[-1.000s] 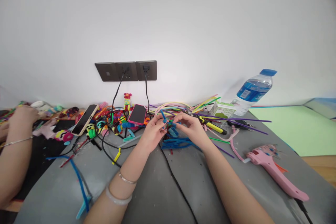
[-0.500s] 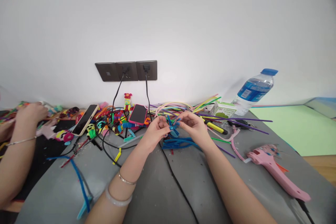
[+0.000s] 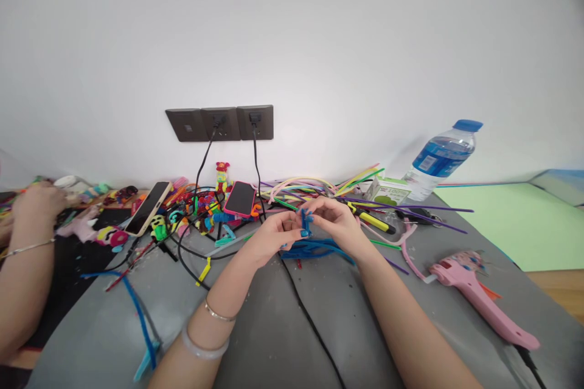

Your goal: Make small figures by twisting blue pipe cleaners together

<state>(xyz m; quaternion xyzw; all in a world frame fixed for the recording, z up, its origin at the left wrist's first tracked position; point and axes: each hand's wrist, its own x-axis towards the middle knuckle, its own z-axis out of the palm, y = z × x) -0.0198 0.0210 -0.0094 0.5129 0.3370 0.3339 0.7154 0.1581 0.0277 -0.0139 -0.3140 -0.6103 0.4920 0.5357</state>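
My left hand [image 3: 272, 234] and right hand [image 3: 338, 222] are sitting closer together than a second ago, both pinching the small blue piece [image 3: 305, 223] between fingertips above the worktop [image 3: 269, 328]; I'm seemingly working it two-handed.

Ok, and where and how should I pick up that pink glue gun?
Probably by the middle of the handle, from the near right: the glue gun lies flat, its long handle slanting toward you and rightward. Stay short of the tip, where the black cord leaves.

Left hand [image 3: 270, 237] and right hand [image 3: 338, 223] pinch a blue piece [image 3: 305, 222] near blue strips [image 3: 314, 248].
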